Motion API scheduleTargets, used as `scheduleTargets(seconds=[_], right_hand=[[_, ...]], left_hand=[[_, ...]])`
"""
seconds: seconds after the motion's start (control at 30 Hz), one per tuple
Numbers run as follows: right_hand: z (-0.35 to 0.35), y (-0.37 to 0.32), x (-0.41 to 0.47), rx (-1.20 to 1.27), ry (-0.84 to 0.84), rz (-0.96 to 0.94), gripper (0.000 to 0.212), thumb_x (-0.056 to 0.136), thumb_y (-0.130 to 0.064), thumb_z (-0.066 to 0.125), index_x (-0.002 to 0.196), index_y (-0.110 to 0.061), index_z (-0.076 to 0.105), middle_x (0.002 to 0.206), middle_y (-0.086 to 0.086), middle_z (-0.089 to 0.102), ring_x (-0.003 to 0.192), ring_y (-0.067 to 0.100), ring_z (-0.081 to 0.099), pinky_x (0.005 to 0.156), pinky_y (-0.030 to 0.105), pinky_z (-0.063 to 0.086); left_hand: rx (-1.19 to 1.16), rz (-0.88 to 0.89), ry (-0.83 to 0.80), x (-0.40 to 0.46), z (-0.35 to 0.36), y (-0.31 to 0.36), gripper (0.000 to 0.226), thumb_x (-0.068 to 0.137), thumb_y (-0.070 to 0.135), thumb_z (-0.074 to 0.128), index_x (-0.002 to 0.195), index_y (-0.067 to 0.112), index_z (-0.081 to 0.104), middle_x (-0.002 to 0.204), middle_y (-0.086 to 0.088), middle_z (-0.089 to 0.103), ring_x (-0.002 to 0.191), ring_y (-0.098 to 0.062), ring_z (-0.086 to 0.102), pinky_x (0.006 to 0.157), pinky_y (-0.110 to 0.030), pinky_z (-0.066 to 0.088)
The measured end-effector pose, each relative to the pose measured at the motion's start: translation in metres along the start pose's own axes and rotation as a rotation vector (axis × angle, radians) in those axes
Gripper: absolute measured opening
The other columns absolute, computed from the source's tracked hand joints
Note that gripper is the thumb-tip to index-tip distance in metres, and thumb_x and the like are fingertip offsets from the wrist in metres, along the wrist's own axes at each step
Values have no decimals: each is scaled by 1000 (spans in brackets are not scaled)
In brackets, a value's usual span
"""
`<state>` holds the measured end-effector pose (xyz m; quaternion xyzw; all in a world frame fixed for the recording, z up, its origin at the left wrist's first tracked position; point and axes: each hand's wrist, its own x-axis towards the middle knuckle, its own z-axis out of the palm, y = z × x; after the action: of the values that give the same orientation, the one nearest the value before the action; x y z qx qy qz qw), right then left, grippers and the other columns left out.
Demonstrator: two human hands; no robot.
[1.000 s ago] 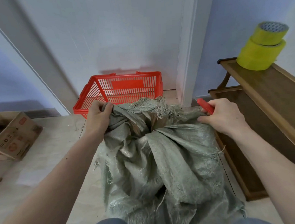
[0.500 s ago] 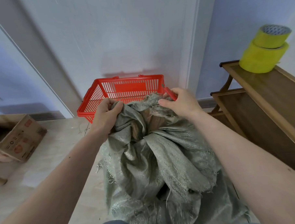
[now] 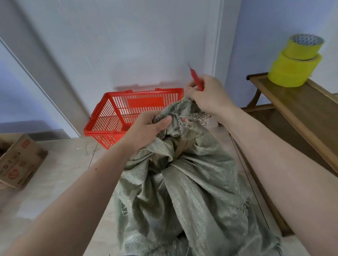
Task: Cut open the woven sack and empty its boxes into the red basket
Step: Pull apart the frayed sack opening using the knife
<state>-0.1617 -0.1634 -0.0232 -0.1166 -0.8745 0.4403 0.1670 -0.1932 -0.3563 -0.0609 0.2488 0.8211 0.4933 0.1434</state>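
A grey-green woven sack (image 3: pixel 188 194) stands crumpled on the floor in front of me, its frayed mouth bunched at the top. My left hand (image 3: pixel 145 130) grips the left side of that bunched mouth. My right hand (image 3: pixel 207 95) holds a red cutter (image 3: pixel 196 79) pointing up, and its fingers also pinch the sack's frayed top edge. Behind the sack, against the white door, sits the red basket (image 3: pixel 113 111), with nothing visible inside. No boxes show through the sack's folds.
A wooden bench (image 3: pixel 303 110) runs along the right, with two stacked yellow tape rolls (image 3: pixel 295 64) on it. A printed cardboard box (image 3: pixel 16 161) lies open on the floor at the left. Pale floor tiles (image 3: pixel 56 189) spread between box and sack.
My right hand rose with the cutter and pulled the sack's top edge up and to the right. My left hand shifted right, still gripping the mouth.
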Motion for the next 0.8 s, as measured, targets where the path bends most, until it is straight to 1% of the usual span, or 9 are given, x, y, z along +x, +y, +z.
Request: scheduleTargets(seconds=[0.07, 0.13, 0.23, 0.3, 0.37, 0.43, 0.5, 0.7, 0.8], right_hand=[[-2, 3, -13, -8, 150, -9, 25, 92, -43, 62, 101, -20, 59, 86, -7, 59, 77, 9, 57, 69, 30, 45], [-3, 5, -35, 51, 246, -49, 42, 82, -61, 65, 94, -21, 58, 86, -3, 60, 79, 16, 61, 73, 35, 52], [-1, 6, -61, -19, -8, -45, 53, 67, -70, 72, 85, -24, 55, 73, -8, 51, 63, 10, 49, 60, 27, 40], [1, 16, -62, -157, -123, -25, 51, 68, -65, 76, 84, -20, 59, 68, -9, 48, 60, 9, 46, 58, 28, 33], [-2, 24, -57, -76, -146, 9, 44, 75, -49, 80, 81, -8, 66, 62, -6, 49, 58, 12, 47, 60, 29, 35], [-11, 26, -55, 145, -196, 91, 32, 82, -31, 79, 82, -1, 67, 58, -7, 55, 53, 7, 52, 59, 21, 39], [-22, 24, -56, 306, -285, 156, 17, 88, -21, 74, 78, -10, 66, 48, -15, 55, 39, -2, 47, 44, 12, 36], [-35, 30, -57, 449, -343, 218, 15, 91, -20, 69, 80, -13, 62, 57, -5, 51, 38, 7, 34, 37, 16, 31], [-38, 32, -59, 522, -351, 238, 22, 91, -19, 69, 73, -14, 57, 45, -9, 44, 36, 6, 33, 38, 18, 31]], left_hand=[[-183, -109, 10, -5, 1, 6, 27, 100, 26, 58, 99, 2, 70, 93, -22, 75, 79, -35, 71, 77, -42, 59], [-319, -185, 0, -7, 4, 11, 25, 101, 24, 57, 99, 3, 71, 91, -20, 76, 74, -27, 73, 71, -36, 61], [-391, -201, -3, -7, 4, 12, 24, 102, 22, 55, 98, 4, 71, 76, -10, 75, 61, -18, 71, 56, -26, 59], [-400, -206, -26, -7, 3, 12, 27, 102, 24, 56, 104, 2, 71, 84, -14, 77, 71, -25, 74, 65, -32, 62], [-375, -218, -68, -7, 0, 10, 27, 100, 25, 59, 113, 3, 69, 101, -20, 76, 89, -34, 74, 79, -43, 62], [-359, -201, -110, -8, -7, 7, 24, 96, 22, 63, 113, 7, 69, 104, -19, 75, 89, -31, 74, 75, -39, 62], [-362, -164, -146, -9, -12, 4, 24, 90, 23, 67, 110, 11, 71, 102, -16, 76, 86, -27, 74, 71, -35, 62], [-428, -82, -99, -12, -18, -5, 27, 76, 30, 72, 98, 15, 78, 95, -12, 77, 83, -24, 74, 72, -34, 61], [-531, -91, -27, -13, -15, -8, 23, 79, 26, 70, 99, 19, 78, 97, -11, 77, 85, -24, 74, 74, -36, 62]])
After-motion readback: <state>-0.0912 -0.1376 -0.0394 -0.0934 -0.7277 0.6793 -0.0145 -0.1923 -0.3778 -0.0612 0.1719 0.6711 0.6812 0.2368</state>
